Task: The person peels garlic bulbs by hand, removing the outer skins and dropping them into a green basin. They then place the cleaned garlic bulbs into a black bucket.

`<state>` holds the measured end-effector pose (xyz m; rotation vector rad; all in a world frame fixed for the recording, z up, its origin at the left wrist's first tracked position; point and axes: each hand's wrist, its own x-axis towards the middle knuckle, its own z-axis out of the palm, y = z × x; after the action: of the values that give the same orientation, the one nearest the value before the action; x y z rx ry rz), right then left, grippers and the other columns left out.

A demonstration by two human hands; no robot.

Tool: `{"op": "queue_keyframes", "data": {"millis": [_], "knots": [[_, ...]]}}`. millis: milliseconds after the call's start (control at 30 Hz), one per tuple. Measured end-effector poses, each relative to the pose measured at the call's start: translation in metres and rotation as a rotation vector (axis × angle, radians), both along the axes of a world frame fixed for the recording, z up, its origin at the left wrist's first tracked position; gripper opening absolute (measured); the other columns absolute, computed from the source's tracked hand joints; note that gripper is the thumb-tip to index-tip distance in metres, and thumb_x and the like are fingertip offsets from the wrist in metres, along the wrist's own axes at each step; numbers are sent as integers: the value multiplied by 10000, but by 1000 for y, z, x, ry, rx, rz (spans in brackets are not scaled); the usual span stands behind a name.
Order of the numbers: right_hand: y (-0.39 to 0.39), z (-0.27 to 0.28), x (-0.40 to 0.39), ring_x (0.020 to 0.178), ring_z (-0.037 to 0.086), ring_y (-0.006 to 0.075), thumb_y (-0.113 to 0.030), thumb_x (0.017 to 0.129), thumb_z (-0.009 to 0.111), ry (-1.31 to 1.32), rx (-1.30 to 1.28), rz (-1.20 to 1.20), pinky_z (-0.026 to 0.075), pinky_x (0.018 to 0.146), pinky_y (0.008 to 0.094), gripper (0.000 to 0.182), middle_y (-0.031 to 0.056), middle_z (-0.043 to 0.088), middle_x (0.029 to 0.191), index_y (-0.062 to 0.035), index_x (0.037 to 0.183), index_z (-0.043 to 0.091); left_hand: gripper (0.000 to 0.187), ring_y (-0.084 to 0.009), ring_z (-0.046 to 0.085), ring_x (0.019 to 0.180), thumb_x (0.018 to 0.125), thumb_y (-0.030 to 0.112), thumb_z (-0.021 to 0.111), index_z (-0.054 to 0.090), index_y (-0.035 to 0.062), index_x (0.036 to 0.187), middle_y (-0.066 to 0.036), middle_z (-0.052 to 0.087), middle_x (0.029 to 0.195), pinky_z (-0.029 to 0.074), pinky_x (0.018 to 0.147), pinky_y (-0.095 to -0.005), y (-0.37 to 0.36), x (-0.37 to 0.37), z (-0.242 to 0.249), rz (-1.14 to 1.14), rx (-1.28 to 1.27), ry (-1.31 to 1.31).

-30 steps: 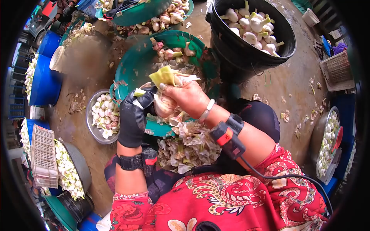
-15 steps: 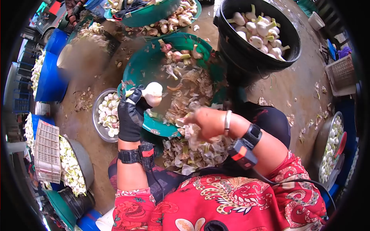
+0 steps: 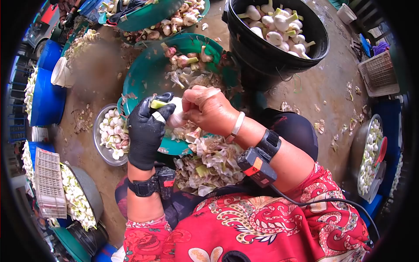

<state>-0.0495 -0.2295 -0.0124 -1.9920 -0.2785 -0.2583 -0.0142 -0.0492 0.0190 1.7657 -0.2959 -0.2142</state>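
The gloved left hand (image 3: 146, 129) clamps a garlic bulb (image 3: 176, 117) over the green basin (image 3: 144, 76). The bare right hand (image 3: 208, 109) pinches the bulb's skin, fingers together.

Two hands: left hand (image 3: 146, 131), right hand (image 3: 208, 109). One garlic bulb (image 3: 176, 115) held. Two green basins (image 3: 146, 78) (image 3: 148, 17). One black tub (image 3: 262, 52).

A bare concrete floor (image 3: 314, 83) carries everything. Near centre sits a green basin (image 3: 144, 74); a black tub (image 3: 279, 52) of white bulbs stands at one o'clock. A steel bowl (image 3: 99, 146) of peeled bulbs lies at nine o'clock, a blue drum (image 3: 46, 102) beyond it. Loose peels (image 3: 83, 120) litter the floor, and a plastic basket (image 3: 379, 76) rests at three o'clock.
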Motion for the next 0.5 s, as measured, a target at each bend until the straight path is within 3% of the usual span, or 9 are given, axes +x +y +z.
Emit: {"op": "queue_keyframes", "data": {"millis": [33,100,167,200,300,433,500], "knots": [[1,0,-2,666,583,246,-7,686,686,1,0,1,477,602,349,141,100,556,747,-49,779,589,199,-100,607,850,843,41,662,662,-8,1036,-62,684,999,486,769,-246,0,-1,0,-13,67,-66],[5,0,-5,681,575,338,-8,678,636,-19,-61,11,471,603,392,113,151,560,739,-25,749,550,192,-97,607,821,840,46,664,667,-4,1026,-68,686,993,486,745,-240,2,0,1,-20,136,-137],[6,0,-12,711,579,387,-32,693,598,-77,-117,-23,476,618,436,81,171,565,743,-29,753,544,220,-121,615,893,884,97,624,642,-14,1073,-62,675,984,493,796,-258,11,4,0,73,-93,112],[5,0,-17,728,588,387,-47,692,598,-1,-204,8,486,631,443,79,174,575,758,-36,758,556,253,-104,607,867,910,170,609,636,-11,1084,-52,665,961,492,749,-244,18,7,-3,123,-151,199],[-5,-10,-27,774,619,391,-77,696,599,172,-386,51,507,690,452,101,199,613,794,-29,784,607,339,-224,637,968,939,279,588,584,7,1140,-119,641,1060,531,857,-368,37,23,-33,188,-630,396],[-26,10,-22,841,669,356,-117,690,626,589,-613,78,537,746,413,165,201,679,858,-14,796,701,345,-292,611,1059,948,317,570,567,38,1150,-142,624,1107,510,931,-445,50,41,-53,189,-822,576],[-22,8,-26,881,671,340,-130,691,633,660,-666,273,540,758,398,200,200,683,910,-10,829,715,334,-308,585,1109,949,332,565,565,60,1142,-156,608,1163,493,958,-459,55,53,-67,110,-773,601]]}}
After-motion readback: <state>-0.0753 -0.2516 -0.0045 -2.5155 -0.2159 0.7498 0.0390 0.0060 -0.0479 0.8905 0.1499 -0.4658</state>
